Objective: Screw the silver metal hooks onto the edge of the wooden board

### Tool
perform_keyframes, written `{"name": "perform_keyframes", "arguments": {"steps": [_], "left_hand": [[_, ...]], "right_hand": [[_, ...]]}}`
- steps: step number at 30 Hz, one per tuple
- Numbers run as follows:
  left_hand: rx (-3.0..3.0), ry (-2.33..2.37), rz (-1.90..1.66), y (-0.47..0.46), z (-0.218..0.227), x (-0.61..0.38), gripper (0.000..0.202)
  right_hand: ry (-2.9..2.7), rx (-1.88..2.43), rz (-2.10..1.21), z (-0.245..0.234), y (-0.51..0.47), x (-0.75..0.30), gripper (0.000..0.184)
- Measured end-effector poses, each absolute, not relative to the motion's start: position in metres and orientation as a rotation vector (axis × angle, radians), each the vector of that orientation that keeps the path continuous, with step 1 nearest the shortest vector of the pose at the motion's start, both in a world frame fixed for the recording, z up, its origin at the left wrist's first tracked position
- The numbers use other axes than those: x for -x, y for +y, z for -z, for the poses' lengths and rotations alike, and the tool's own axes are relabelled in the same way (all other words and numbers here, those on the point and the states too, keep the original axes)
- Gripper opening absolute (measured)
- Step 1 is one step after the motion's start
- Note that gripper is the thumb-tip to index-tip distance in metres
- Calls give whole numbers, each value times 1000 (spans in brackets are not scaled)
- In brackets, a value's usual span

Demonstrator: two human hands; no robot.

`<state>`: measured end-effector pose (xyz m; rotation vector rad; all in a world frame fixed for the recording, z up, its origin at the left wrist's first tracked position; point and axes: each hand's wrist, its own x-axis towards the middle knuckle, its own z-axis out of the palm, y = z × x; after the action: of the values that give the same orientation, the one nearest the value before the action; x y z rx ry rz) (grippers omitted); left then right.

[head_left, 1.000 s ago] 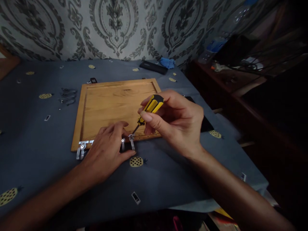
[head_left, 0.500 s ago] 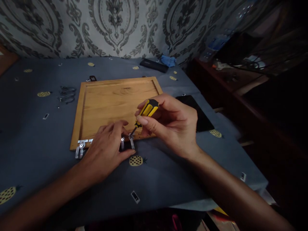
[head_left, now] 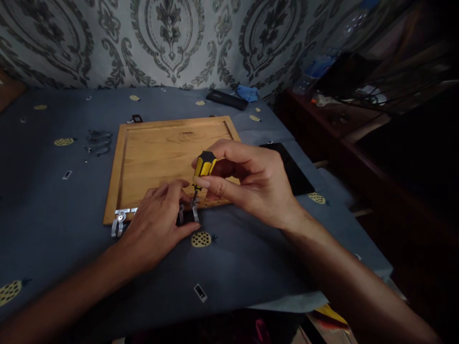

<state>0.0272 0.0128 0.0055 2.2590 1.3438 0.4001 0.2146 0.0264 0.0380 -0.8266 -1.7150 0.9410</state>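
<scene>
A yellow-and-black screwdriver (head_left: 204, 168) is pinched between the thumb and fingers of my right hand (head_left: 247, 179). It stands nearly upright, its tip at a small metal hook (head_left: 195, 211) on the near edge of a framed wooden board (head_left: 161, 157). My left hand (head_left: 159, 212) lies over that edge, fingers on the board and thumb beside the hook, closed around the metal hook rail (head_left: 123, 211). Another hook (head_left: 118, 225) with a screw shows left of my hand. My left fingers cover the rail's middle, and small holes run along the edge to the right.
On the patterned tablecloth (head_left: 71, 205), several loose metal hooks (head_left: 98, 142) lie left of the board. A black tablet-like slab (head_left: 292, 169) is to the right. Behind are a dark case (head_left: 226, 100) and a blue cloth (head_left: 248, 92). A plastic bottle (head_left: 319, 69) stands at the back right.
My right hand has moved slightly left and the screwdriver has gone from slanted to nearly upright over the hook. My left hand stays in about the same place.
</scene>
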Motion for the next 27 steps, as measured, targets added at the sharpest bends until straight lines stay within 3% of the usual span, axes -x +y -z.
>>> {"name": "perform_keyframes", "arguments": {"steps": [7, 12, 17, 20, 27], "left_hand": [[-2331, 1314, -407, 12, -2, -24, 42], [-2281, 1334, -407, 12, -3, -25, 54], [-2297, 1328, -387, 13, -5, -26, 45], [-2294, 1337, -382, 13, -4, -25, 49], [-2310, 1336, -403, 12, 0, -24, 63]], "right_hand": [[-1651, 834, -1037, -38, 31, -207, 26], [-1726, 794, -1169, -41, 32, -216, 19], [-1710, 855, -800, -32, 31, -210, 23], [-1649, 888, -590, -24, 27, -204, 25], [-1385, 959, -479, -29, 17, -207, 29]]}}
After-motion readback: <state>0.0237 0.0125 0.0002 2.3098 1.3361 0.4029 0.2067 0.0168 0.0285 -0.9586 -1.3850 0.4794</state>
